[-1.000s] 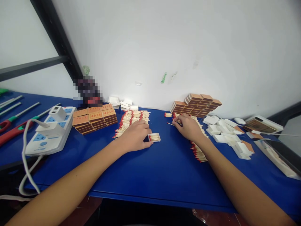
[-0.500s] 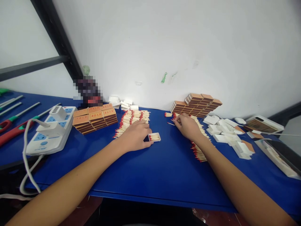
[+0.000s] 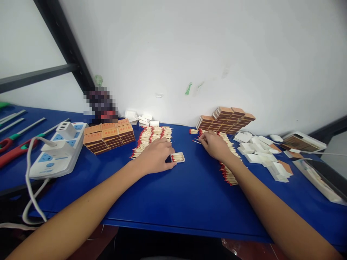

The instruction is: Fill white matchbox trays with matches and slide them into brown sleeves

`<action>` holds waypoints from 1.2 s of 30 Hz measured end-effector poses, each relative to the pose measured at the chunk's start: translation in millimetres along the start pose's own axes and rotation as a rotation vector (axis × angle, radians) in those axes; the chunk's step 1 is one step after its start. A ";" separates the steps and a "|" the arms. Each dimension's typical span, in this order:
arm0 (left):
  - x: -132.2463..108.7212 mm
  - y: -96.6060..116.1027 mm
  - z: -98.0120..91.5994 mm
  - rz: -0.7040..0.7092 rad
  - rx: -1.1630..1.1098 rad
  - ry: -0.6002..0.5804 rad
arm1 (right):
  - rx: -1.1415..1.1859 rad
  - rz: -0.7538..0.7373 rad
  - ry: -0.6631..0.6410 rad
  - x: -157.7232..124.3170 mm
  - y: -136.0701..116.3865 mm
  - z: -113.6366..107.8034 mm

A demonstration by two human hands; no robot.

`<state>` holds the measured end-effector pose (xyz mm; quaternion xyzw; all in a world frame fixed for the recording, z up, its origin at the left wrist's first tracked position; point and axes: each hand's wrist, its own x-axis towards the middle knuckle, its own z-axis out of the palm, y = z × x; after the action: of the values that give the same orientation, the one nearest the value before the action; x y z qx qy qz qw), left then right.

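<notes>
Left hand [image 3: 155, 156] rests palm down near the middle of the blue table [image 3: 173, 202], fingers curled, thumb and fingertips touching the left side of a small open matchbox tray [image 3: 178, 157]. Whether it pinches the tray or only steadies it cannot be told. The tray lies flat, holding matches with their red heads to the left.

Right hand [image 3: 215, 145] lies on the near end of the right match row [image 3: 229, 160], fingers bent and closed on a few matches at the row's rear end. How many it holds cannot be told. This row runs from the back of the table towards the front edge, partly under the right forearm.

A second spread of matches [image 3: 151, 139] lies just behind and left of the left hand. Farther left stands a block of orange matchboxes [image 3: 108, 136], and beside that, near the left edge, a white power strip [image 3: 58, 151] with a charger plugged in and its cable hanging over the front edge.

At the back edge, against the wall, a stack of brown box sleeves [image 3: 226, 121] sits behind the right hand. Empty white trays [image 3: 261, 153] lie scattered to the right of the right row. Red-handled tools [image 3: 13, 144] lie at the far left.
</notes>
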<state>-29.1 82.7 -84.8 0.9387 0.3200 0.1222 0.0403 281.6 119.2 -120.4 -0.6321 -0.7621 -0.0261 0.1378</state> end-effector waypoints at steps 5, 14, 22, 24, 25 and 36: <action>-0.8 -1.1 1.9 0.016 -0.001 0.028 | 0.102 -0.041 -0.011 -1.4 -1.3 -2.9; 0.5 0.4 -0.4 0.005 -0.010 0.005 | 0.225 -0.052 -0.029 -5.5 -4.9 -3.6; -0.3 0.7 -1.0 0.012 -0.015 0.019 | 0.330 -0.223 -0.017 -24.4 -47.2 -22.5; -0.3 0.4 -0.5 0.020 -0.013 0.025 | 0.322 -0.295 -0.040 -33.2 -66.2 -27.2; -0.3 0.4 -0.3 0.021 -0.011 0.028 | 0.294 -0.325 -0.052 -36.9 -74.7 -28.2; 1.0 1.5 -1.4 0.006 -0.012 0.010 | 0.295 -0.348 -0.044 -37.5 -78.7 -24.5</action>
<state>-27.8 82.1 -83.0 0.9387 0.3166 0.1289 0.0439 215.6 62.5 -95.3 -0.4647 -0.8580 0.0759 0.2054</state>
